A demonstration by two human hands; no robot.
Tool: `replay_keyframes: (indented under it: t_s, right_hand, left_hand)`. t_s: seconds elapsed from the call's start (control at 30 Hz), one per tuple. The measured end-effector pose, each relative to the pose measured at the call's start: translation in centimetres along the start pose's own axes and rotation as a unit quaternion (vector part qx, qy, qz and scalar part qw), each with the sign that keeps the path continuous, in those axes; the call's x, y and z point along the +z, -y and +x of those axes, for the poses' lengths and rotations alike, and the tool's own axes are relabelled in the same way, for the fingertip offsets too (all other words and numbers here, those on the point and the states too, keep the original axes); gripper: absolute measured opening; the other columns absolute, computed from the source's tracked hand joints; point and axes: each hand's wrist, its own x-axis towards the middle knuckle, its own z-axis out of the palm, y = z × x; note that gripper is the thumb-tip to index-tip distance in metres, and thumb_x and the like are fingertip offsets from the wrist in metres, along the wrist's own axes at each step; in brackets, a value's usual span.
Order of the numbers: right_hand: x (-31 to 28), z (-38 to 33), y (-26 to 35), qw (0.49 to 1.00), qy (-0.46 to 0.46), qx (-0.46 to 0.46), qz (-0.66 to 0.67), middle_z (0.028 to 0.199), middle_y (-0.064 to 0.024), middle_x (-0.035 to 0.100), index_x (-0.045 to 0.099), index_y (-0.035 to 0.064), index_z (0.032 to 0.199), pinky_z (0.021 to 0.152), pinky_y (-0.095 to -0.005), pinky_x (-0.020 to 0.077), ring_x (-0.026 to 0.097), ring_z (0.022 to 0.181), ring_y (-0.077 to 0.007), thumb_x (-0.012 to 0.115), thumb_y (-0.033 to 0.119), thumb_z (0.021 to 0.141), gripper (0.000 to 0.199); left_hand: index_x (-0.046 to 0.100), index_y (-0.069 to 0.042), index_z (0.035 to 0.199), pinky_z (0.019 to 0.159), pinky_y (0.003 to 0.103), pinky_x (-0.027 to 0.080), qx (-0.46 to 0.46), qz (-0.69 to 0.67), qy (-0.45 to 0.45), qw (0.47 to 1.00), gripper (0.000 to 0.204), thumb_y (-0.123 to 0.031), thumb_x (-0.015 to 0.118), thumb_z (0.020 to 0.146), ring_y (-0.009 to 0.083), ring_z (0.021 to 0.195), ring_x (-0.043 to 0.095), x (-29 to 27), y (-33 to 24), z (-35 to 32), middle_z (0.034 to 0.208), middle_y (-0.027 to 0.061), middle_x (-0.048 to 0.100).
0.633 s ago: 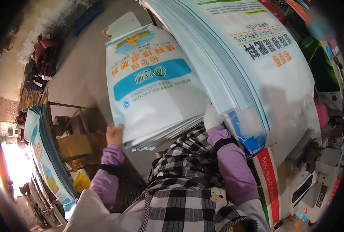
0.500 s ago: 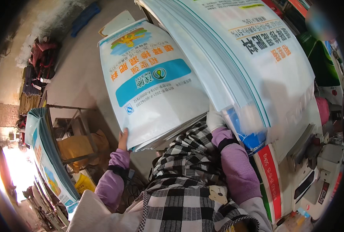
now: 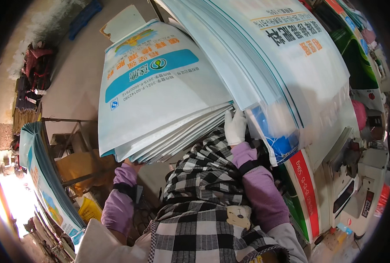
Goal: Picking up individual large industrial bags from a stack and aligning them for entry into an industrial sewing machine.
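A thick stack of flat white woven sacks with a blue band and orange print lies tilted in front of me, its near edges fanned apart. My left hand holds the stack's near left corner from below; most of its fingers are hidden under the sacks. My right hand, in a white glove, grips the near right corner, fingertips at the sack edges. Close beside it on the right rises a bigger pile of similar white sacks, with a blue piece showing at its lower corner.
On the left, another bundle of folded sacks leans by a metal frame. A white machine stands at the right, next to a sack with a red stripe. A pale board is behind the stack.
The stack's near left side has shifted left and its near edges have fanned apart. My left hand has slipped beneath the sacks. My right hand has moved slightly up and left, its glove now showing fully.
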Motion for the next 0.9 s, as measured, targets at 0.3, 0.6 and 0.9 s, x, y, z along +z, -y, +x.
replay_keyframes:
  t_s: [0.3,0.6,0.9]
  right_hand:
    - [1.9,-0.6,-5.5,0.96,0.025,0.18,0.212,0.114,-0.0229,0.062,0.049,0.0036,0.13,0.09,-0.0397,0.0449,0.059,0.104,-0.0351,0.051,0.017,0.089,0.043]
    - [4.5,0.9,-5.3,0.882,0.149,0.296,0.336,0.078,-0.0069,0.064,0.062,0.0001,0.096,0.055,-0.0292,0.0488,0.06,0.058,-0.0149,0.062,0.027,0.088,0.027]
    - [5.0,2.6,-4.1,0.785,0.134,0.458,0.396,0.067,-0.001,0.055,0.056,0.0084,0.081,0.041,-0.0205,0.0346,0.049,0.05,-0.01,0.067,0.017,0.087,0.015]
  left_hand:
    - [0.059,-0.015,0.117,0.085,0.042,0.054,-0.099,-0.513,-0.067,0.85,0.034,-0.039,0.05,0.095,0.0229,0.099,0.063,-6.0,1.4,4.2,0.111,0.0024,0.065]
    - [0.057,-0.012,0.119,0.092,0.045,0.049,-0.129,-0.5,-0.085,0.852,0.035,-0.036,0.054,0.093,0.0287,0.106,0.059,-9.9,6.9,2.1,0.117,0.0068,0.062]
    - [0.056,-0.012,0.12,0.09,0.047,0.05,0.058,-0.067,-0.133,0.987,0.046,-0.045,0.057,0.088,0.0298,0.108,0.058,-9.6,5.2,2.7,0.119,0.0101,0.06]
